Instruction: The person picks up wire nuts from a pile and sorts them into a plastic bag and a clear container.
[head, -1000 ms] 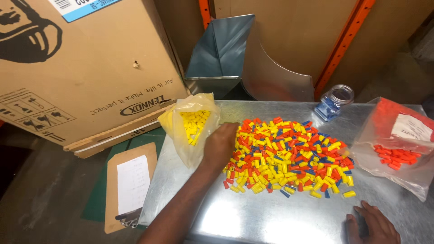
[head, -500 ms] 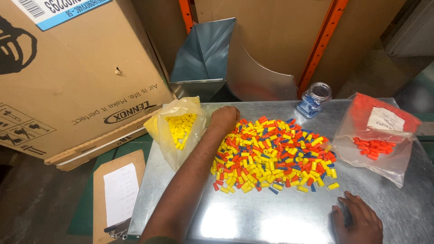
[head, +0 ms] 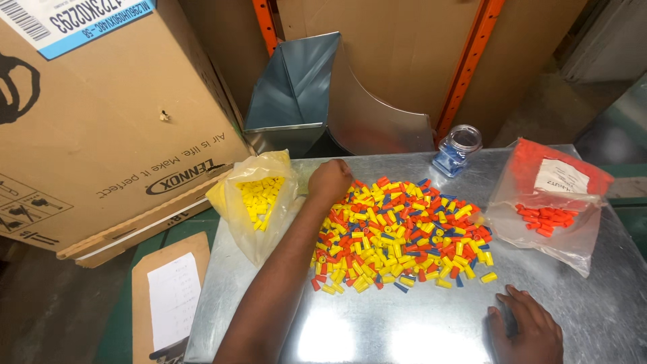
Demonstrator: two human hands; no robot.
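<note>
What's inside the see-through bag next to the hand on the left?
The clear bag holds small yellow caps, bunched near its middle. The left hand sits curled by its open side. Whether other colours hide underneath, the crinkled plastic doesn't let me tell.

Under the hands, a smooth, glossy sheet-metal surface (head: 377,337) is seen; matt plastic connectors (head: 397,232), clear plastic bags (head: 259,202) lie beside them.

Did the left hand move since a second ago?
Yes. The left hand slid from the pile's left edge up to its top-left corner, beside the yellow bag.
</note>
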